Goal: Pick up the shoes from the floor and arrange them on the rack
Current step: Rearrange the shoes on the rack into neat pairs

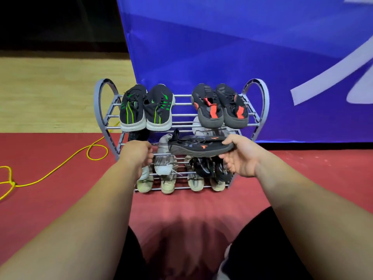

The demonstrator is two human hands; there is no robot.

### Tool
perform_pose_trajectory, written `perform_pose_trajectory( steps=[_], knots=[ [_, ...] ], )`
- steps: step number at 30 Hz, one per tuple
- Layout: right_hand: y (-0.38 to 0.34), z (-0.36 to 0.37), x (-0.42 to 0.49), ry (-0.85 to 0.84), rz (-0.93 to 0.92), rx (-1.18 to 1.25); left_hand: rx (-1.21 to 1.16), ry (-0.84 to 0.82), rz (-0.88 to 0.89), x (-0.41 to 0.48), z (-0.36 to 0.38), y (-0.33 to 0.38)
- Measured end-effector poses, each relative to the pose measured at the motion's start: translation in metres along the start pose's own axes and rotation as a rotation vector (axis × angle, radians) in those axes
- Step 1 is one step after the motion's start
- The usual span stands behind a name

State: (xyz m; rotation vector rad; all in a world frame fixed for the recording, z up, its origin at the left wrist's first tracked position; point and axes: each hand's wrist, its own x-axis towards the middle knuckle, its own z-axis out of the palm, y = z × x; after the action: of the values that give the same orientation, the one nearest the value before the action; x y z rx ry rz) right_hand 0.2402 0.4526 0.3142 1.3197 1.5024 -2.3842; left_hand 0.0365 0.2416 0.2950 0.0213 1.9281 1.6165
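A grey metal shoe rack [260, 93] with three shelves stands against a blue banner. My right hand [240, 156] grips the heel end of a black shoe with an orange logo [199, 146] and holds it sideways in front of the middle shelf. My left hand [137, 154] is at the left of the middle shelf. Its fingers curl over a white shoe [144, 174] whose toe shows below the hand. A second grey-white shoe [165, 160] hangs beside it.
The top shelf holds a black-and-green pair [146, 108] and a black-and-red pair [220, 106]. Beige shoes [195, 181] and dark shoes [210, 166] fill the bottom shelf. A yellow cord [60, 166] lies on the red floor [181, 209] at the left.
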Motion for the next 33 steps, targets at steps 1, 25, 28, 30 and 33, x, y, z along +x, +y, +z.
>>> perform_pose_trajectory(
  steps=[1, 25, 28, 30, 33],
  knots=[
    [0.0, -0.005, -0.006, -0.004, -0.014, -0.007, 0.011, -0.001, 0.005, -0.001, 0.0, 0.0],
    [0.003, 0.004, 0.023, -0.008, 0.044, 0.07, 0.182, -0.428, -0.395, 0.013, -0.048, -0.011],
    [0.011, 0.014, 0.046, 0.192, 0.093, 0.082, 0.261, -0.599, -0.463, 0.011, -0.053, -0.009],
    [0.016, 0.027, 0.064, 0.255, 0.095, 0.12, 0.355, -0.711, -0.501, 0.01, -0.055, -0.01],
    [0.023, 0.05, 0.088, 0.254, 0.083, 0.201, 0.438, -0.809, -0.554, 0.011, -0.054, -0.012]
  ],
)
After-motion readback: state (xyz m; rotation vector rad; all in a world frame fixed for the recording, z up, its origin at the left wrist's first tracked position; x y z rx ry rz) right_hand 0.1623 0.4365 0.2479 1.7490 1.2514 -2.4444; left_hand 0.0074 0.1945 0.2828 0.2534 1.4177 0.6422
